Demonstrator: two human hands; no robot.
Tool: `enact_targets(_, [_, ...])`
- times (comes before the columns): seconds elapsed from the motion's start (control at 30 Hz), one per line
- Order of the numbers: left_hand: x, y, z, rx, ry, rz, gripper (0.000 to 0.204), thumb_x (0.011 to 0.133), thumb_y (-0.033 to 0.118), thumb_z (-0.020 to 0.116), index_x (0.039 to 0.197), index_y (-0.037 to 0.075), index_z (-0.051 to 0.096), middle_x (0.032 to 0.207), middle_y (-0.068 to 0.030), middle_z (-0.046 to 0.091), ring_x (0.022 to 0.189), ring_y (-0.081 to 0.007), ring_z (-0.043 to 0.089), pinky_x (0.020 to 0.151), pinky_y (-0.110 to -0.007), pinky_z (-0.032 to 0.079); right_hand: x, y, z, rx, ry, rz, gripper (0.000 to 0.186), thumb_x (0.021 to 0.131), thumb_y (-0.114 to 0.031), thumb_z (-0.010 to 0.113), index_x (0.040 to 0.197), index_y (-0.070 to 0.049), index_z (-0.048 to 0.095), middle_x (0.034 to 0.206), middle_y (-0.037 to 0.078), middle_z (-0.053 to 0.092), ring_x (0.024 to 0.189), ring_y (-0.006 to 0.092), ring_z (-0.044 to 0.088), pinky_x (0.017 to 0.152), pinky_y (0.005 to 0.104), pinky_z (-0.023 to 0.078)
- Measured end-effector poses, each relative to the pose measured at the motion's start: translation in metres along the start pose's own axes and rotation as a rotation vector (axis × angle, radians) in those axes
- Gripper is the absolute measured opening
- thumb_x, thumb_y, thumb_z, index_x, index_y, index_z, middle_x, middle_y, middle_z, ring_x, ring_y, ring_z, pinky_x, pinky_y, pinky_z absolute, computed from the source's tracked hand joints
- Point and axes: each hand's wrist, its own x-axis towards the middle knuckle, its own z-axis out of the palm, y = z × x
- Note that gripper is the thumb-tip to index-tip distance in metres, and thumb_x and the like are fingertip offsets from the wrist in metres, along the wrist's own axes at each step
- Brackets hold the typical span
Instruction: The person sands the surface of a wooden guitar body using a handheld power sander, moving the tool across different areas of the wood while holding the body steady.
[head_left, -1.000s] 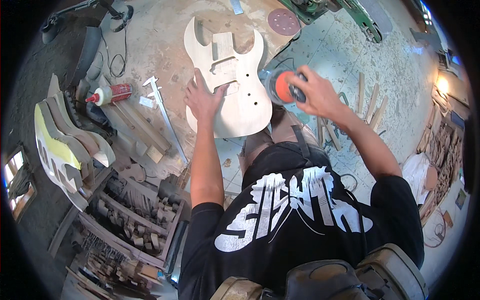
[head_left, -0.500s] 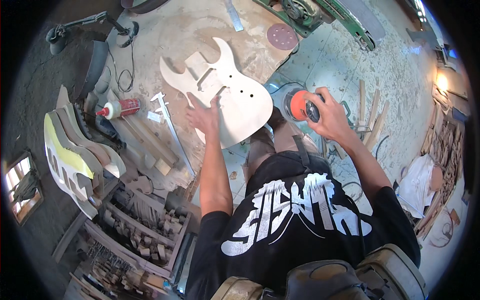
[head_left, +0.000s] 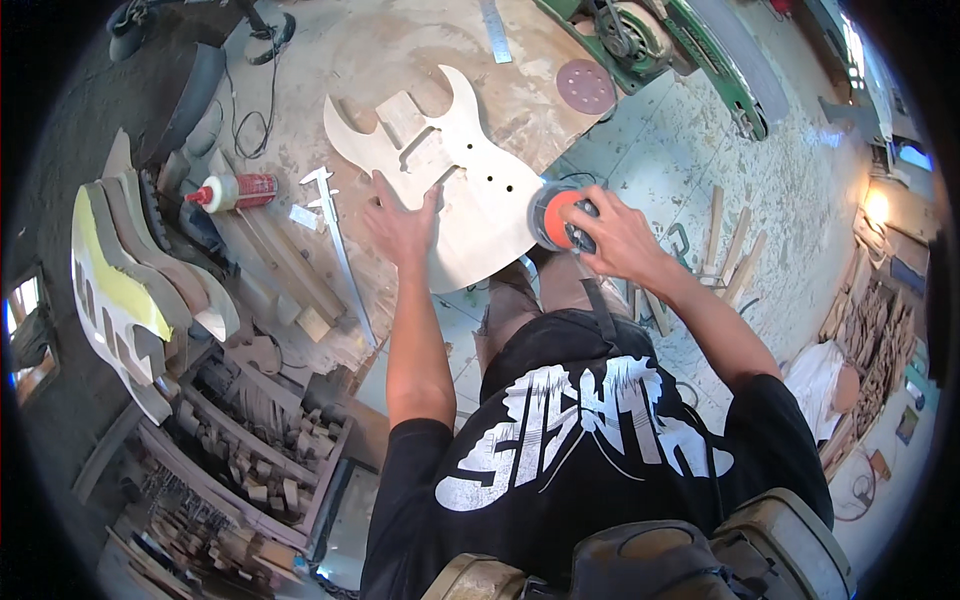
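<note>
A pale wooden electric guitar body (head_left: pixel 480 225) lies on the workbench, its rounded end jutting past the edge toward me. It has routed cavities and several small round holes. My left hand (head_left: pixel 402 225) rests on its left side, thumb and fingers spread apart. An orange and black orbital sander (head_left: pixel 560 217) is gripped in my right hand (head_left: pixel 618 235), fingers wrapped over its top. The sander's disc is at the rounded edge of the body, tilted against it; the exact contact is hidden.
Left of the body are a caliper (head_left: pixel 340 255), a glue bottle (head_left: pixel 235 191) and wood strips (head_left: pixel 290 265). Guitar-shaped pieces (head_left: pixel 125 270) stand farther left. A sanding disc (head_left: pixel 586 87), a steel ruler (head_left: pixel 495 30) and a green machine (head_left: pixel 630 40) are at the back.
My right hand has brought the sander leftward and down to the guitar body's edge; before, it was apart from it. My left hand stays on the body. The view has shifted slightly.
</note>
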Motion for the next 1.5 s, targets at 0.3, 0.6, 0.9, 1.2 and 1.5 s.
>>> enact_targets(0.3, [0.002, 0.001, -0.001, -0.027, -0.004, -0.014, 0.115, 0.075, 0.066, 0.084, 0.167, 0.015, 0.038, 0.133, -0.0279, 0.054, 0.127, -0.0447, 0.052, 0.108, -0.053, 0.043, 0.11, 0.011, -0.032, 0.003, 0.041, -0.032, 0.068, 0.077, -0.014, 0.079, 0.141, -0.019, 0.057, 0.125, 0.016, 0.055, 0.11, 0.0448, 0.066, 0.083, 0.0551, 0.057])
enact_targets(0.6, [0.001, 0.005, -0.005, -0.03, -0.025, -0.024, 0.113, 0.077, 0.066, 0.083, 0.167, 0.017, 0.037, 0.133, -0.027, 0.054, 0.128, -0.0445, 0.051, 0.108, -0.054, 0.043, 0.092, 0.015, -0.027, -0.067, 0.001, -0.126, 0.07, 0.075, -0.014, 0.085, 0.138, -0.024, 0.058, 0.124, 0.015, 0.054, 0.104, 0.0412, 0.067, 0.078, 0.0534, 0.06])
enact_targets(0.9, [0.002, 0.0, 0.001, -0.003, -0.015, 0.002, 0.115, 0.077, 0.069, 0.082, 0.168, 0.016, 0.036, 0.131, -0.0269, 0.055, 0.124, -0.0434, 0.053, 0.106, -0.053, 0.044, -0.011, 0.004, -0.016, -0.023, -0.188, -0.061, 0.067, 0.071, -0.013, 0.088, 0.131, -0.022, 0.059, 0.134, 0.016, 0.052, 0.122, 0.0407, 0.06, 0.084, 0.0509, 0.061])
enact_targets(1.2, [0.004, -0.003, 0.002, 0.004, 0.005, 0.024, 0.115, 0.077, 0.071, 0.081, 0.167, 0.014, 0.037, 0.13, -0.0275, 0.055, 0.124, -0.0439, 0.052, 0.107, -0.052, 0.043, 0.025, 0.023, -0.024, -0.016, -0.025, 0.015, 0.067, 0.072, -0.01, 0.084, 0.133, -0.02, 0.059, 0.13, 0.017, 0.054, 0.115, 0.043, 0.064, 0.086, 0.0524, 0.058])
enact_targets(1.5, [0.002, -0.002, 0.0, -0.014, -0.016, 0.001, 0.116, 0.076, 0.071, 0.081, 0.167, 0.014, 0.038, 0.128, -0.0279, 0.056, 0.121, -0.044, 0.054, 0.105, -0.052, 0.043, 0.051, 0.01, -0.03, -0.024, -0.056, -0.001, 0.067, 0.074, -0.01, 0.083, 0.136, -0.019, 0.058, 0.13, 0.017, 0.053, 0.115, 0.0432, 0.064, 0.087, 0.0536, 0.057])
